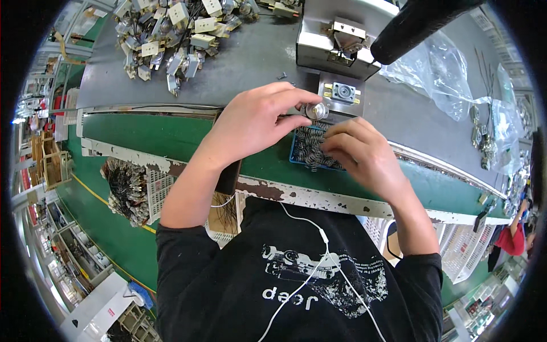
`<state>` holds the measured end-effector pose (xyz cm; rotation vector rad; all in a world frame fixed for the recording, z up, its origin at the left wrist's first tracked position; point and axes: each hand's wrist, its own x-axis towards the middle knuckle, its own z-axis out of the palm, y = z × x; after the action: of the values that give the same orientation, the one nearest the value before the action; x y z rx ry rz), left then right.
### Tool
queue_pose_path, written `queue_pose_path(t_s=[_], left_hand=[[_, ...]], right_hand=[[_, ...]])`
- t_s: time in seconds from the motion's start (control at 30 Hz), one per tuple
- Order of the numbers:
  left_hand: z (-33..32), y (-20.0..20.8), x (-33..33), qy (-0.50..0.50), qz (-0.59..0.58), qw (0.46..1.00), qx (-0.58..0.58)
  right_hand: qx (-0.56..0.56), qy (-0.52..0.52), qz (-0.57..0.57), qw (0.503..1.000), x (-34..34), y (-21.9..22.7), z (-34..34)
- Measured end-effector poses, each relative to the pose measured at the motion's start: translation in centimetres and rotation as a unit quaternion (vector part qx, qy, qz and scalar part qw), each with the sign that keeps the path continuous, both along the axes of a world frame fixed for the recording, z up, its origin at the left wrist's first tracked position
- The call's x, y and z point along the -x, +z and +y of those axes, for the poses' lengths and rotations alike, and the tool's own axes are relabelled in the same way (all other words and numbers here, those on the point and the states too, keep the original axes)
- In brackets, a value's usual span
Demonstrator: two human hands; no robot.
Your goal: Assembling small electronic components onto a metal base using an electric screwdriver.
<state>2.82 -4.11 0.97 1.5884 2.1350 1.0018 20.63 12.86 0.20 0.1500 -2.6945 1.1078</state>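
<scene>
My left hand (253,117) pinches a small round silver metal part (317,111) between thumb and forefinger, over the far rim of a blue tray (292,149). Small coil springs (310,149) fill that tray. Bent over its right side is my right hand (364,153), fingers drawn together among the springs; whatever lies between the fingertips is hidden. Just beyond both hands, a grey block with a round centre and brass-coloured side tabs (343,92) rests on a metal plate.
A metal press-like fixture (342,48) stands behind the plate, with a thick black cylinder (419,28) slanting overhead. White-and-metal assemblies (171,40) are heaped at the far left. Clear plastic bags (436,74) lie at right. A worn white edge (307,196) runs close to my body.
</scene>
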Motion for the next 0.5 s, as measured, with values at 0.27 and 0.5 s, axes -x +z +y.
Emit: queue_pose_path(t_s=[0.27, 0.5], left_hand=[[0.1, 0.1, 0.2, 0.0, -0.001, 1.0, 0.002], [-0.7, 0.6, 0.3, 0.01, -0.009, 1.0, 0.023]], right_hand=[[-0.09, 0.0, 0.012, 0.996, 0.3, -0.5, -0.7], [-0.037, -0.155, 0.016, 0.987, -1.2, 0.3, 2.4]])
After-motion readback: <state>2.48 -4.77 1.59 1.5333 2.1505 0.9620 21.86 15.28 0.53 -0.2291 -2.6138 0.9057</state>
